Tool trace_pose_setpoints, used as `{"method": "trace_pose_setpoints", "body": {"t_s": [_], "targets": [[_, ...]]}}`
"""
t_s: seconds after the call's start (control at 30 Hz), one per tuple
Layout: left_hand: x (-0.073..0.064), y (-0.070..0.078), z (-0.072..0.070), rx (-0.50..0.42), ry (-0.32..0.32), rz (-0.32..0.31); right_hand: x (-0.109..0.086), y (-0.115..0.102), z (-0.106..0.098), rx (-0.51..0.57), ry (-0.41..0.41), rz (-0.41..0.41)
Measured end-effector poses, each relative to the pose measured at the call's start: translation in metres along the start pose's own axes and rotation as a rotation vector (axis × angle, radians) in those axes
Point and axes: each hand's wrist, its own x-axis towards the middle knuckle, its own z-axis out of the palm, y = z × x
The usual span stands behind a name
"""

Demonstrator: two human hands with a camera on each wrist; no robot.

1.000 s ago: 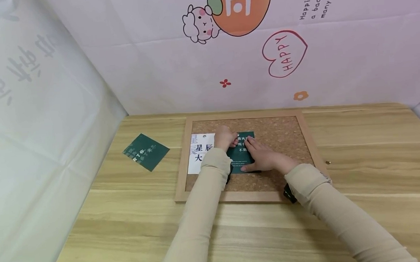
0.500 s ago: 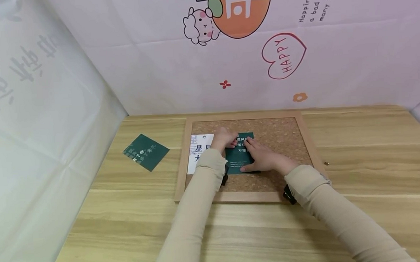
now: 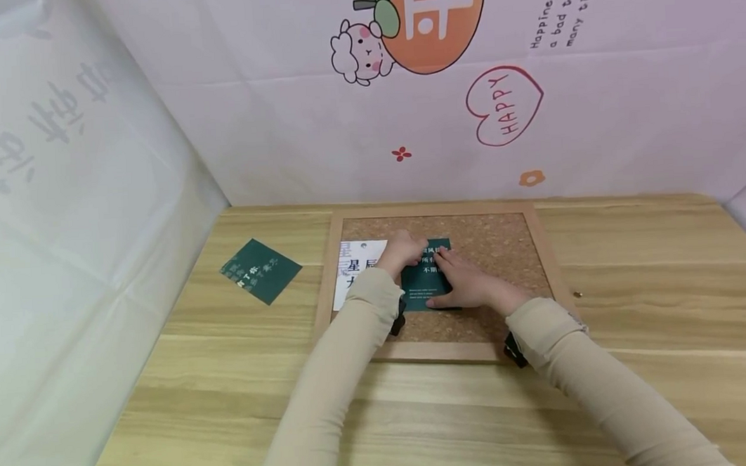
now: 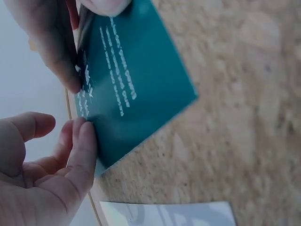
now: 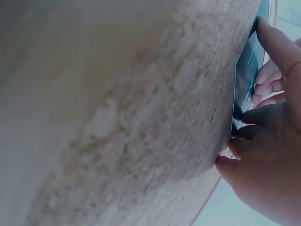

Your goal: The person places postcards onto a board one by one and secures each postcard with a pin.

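A dark green card printed with white characters lies on a framed cork board. My right hand rests on the card's right side with fingers spread. At its top edge is my left hand, fingers curled in, fingertips at the card in the left wrist view. Nothing shows between those fingers, and the top of the card is partly hidden by them. Beside the green card on the left is a white card with dark characters and a small round mark at its top; my left forearm covers part of it.
Another green card lies turned on the wooden table, left of the board. A tiny brassy object sits just right of the frame. A printed cloth wall stands behind the table.
My left hand has shifted slightly over the green card's top edge, and its forearm has swung a little left. My right hand stays in place on the card. The head view has tilted slightly.
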Motion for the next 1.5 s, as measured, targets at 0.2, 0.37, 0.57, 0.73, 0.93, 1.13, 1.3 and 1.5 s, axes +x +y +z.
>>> {"method": "trace_pose_setpoints", "body": {"t_s": [0.2,0.37,0.57,0.73,0.93,1.13,1.3,1.5], "targets": [[0.001,-0.003,-0.008,0.070,-0.006,0.029,-0.003,0.000,0.002,0.004,0.019,-0.003],[0.005,-0.006,-0.025,0.072,0.048,0.040,-0.007,0.002,0.003,0.038,0.019,-0.005],[0.002,-0.015,-0.052,0.064,0.167,0.041,-0.011,0.012,0.004,0.105,0.045,-0.006],[0.002,-0.026,-0.075,0.119,0.320,0.052,-0.019,0.023,0.004,0.124,0.117,0.008],[-0.006,-0.037,-0.103,0.017,0.358,-0.027,-0.032,0.040,-0.001,0.127,0.211,0.022],[-0.008,-0.056,-0.130,-0.016,0.410,-0.060,-0.046,0.058,-0.009,0.136,0.256,0.039],[-0.011,-0.074,-0.152,0.026,0.481,-0.105,-0.056,0.075,-0.014,0.131,0.311,0.021],[-0.018,-0.096,-0.171,0.047,0.530,-0.166,-0.062,0.094,-0.016,0.180,0.341,0.014]]}}
